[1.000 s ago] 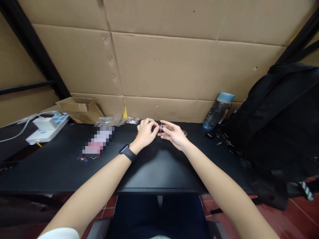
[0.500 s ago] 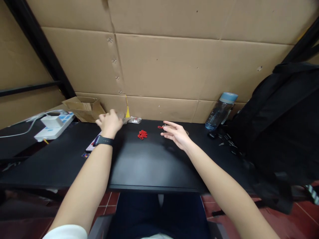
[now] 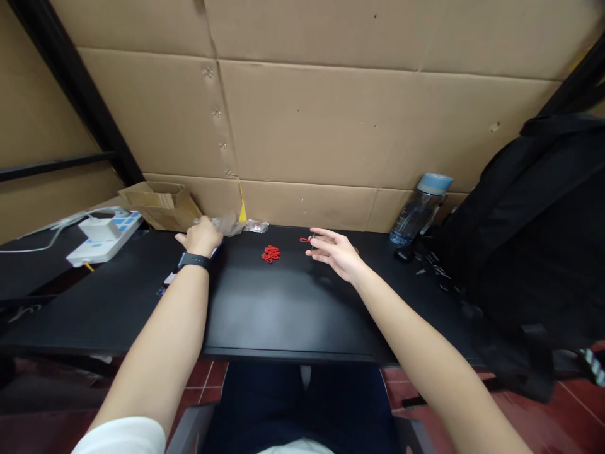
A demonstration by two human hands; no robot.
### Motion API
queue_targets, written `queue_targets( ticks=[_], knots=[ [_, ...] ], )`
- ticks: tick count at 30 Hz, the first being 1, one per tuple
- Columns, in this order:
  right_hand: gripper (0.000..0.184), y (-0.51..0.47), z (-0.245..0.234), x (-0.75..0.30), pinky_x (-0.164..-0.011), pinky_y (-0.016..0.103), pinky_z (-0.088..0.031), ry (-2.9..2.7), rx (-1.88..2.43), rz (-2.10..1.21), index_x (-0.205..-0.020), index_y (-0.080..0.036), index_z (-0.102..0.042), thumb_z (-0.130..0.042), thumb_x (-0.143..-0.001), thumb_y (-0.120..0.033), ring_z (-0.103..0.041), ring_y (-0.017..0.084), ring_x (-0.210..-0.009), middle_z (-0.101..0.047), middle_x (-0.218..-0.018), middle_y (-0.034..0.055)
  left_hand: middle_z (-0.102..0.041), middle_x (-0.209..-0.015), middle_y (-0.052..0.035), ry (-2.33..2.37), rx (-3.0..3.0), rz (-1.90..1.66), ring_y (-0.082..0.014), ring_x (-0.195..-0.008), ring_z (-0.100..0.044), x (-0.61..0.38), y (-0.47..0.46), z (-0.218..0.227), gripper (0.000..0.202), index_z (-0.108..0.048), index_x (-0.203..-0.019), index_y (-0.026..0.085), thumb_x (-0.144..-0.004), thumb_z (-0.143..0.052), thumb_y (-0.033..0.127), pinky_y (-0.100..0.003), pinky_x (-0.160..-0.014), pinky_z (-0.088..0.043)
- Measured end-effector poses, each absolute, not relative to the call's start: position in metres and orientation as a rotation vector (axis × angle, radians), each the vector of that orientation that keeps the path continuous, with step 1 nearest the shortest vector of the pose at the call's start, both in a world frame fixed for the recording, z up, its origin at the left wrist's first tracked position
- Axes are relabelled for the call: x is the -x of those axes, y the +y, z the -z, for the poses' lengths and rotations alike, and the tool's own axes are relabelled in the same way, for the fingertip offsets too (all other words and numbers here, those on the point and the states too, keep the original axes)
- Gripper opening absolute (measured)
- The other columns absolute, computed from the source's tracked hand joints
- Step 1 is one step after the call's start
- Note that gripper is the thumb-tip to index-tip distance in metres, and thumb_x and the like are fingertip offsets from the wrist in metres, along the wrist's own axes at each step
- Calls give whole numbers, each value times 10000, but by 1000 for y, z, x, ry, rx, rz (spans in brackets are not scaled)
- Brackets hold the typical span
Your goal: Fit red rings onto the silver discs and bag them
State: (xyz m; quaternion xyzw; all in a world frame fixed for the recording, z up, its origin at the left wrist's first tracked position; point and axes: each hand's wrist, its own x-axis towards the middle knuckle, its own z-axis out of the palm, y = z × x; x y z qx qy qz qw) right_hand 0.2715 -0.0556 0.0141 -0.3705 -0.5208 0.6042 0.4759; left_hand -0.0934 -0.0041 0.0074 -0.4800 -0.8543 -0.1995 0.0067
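My right hand [image 3: 334, 253] is over the far middle of the black desk, its thumb and fingers closed on a thin, metallic-looking rod [image 3: 313, 236]. A small loop of red cord [image 3: 305, 239] shows just left of those fingertips. Farther left, a loose bundle of red cord [image 3: 271, 253] lies on the desk. My left hand [image 3: 202, 238], with a dark watch on the wrist, is low over the desk beside a crumpled clear plastic bag [image 3: 230, 224]. Its fingertips are hidden, so any grip there cannot be made out. Under that hand, a phone is mostly covered.
An open cardboard box [image 3: 163, 205] and a white power strip [image 3: 104, 239] are at the left. A small clear packet [image 3: 256, 226] lies by the cardboard wall. On the right are a water bottle [image 3: 421, 208], keys [image 3: 428, 265] and a black backpack [image 3: 534, 246].
My left hand has come down and slightly nearer, and its fingers now show less. The clear plastic bag has shifted left or spread out. My right hand stays nearly still.
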Motion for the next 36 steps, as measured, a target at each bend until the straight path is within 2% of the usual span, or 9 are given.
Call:
queue_targets(
  ticks=[12,16,18,23,27,32,36],
  knots=[
    [425,-60,-20,-271,-806,332,-620,-1306,919,-1467,-1200,-231,-686,-821,-797,-250,-750,167,-814,-664,-1245,119,-686,-1153,-169,-2649,1451,749,-376,-1114,-600,97,-13,-18,426,-550,-1216,163,-811,-635,266,-556,-975,-280],
    [426,-60,-21,-273,-806,333,-616,-1310,900,-1444,-1198,-234,-689,-820,-792,-249,-749,173,-818,-676,-1216,109,-711,-1081,-176,-2494,1279,906,-379,-1109,-586,94,-23,-28,304,-646,-1148,177,-878,-539,267,-553,-961,-291],
    [433,-59,-24,-275,-803,324,-612,-1304,888,-1423,-1199,-240,-689,-823,-787,-254,-748,171,-821,-685,-1197,99,-720,-1072,-160,-2337,1309,1003,-371,-1119,-570,83,-30,-37,306,-668,-1147,201,-926,-471,278,-560,-969,-277],
    [445,-56,-33,-285,-758,290,-597,-1257,872,-1351,-1197,-252,-690,-829,-775,-277,-749,171,-822,-703,-1156,77,-734,-1081,-93,-1916,1663,1179,-322,-1155,-547,19,-50,-56,235,-696,-1069,250,-943,-504,297,-534,-1016,-225],
    [448,-51,-38,-295,-714,264,-585,-1222,852,-1303,-1177,-260,-694,-839,-754,-284,-749,165,-805,-710,-1153,64,-742,-1056,-78,-1569,2055,1097,-299,-1134,-574,-45,-62,-41,186,-719,-962,251,-925,-540,214,-517,-1010,-242],
    [463,-45,-41,-307,-680,240,-575,-1228,860,-1232,-1181,-261,-689,-838,-744,-301,-744,156,-803,-714,-1136,56,-744,-950,-55,-1282,2630,856,-225,-951,-653,-92,-66,-4,197,-733,-892,218,-885,-550,146,-425,-957,-344],
    [498,-41,-42,-316,-627,222,-553,-1294,917,-1131,-1200,-240,-699,-832,-725,-309,-711,131,-752,-709,-1108,64,-714,-820,-31,-1066,2938,732,-181,-794,-656,-99,-64,8,182,-741,-923,207,-895,-566,164,-337,-874,-430]
  ],
)
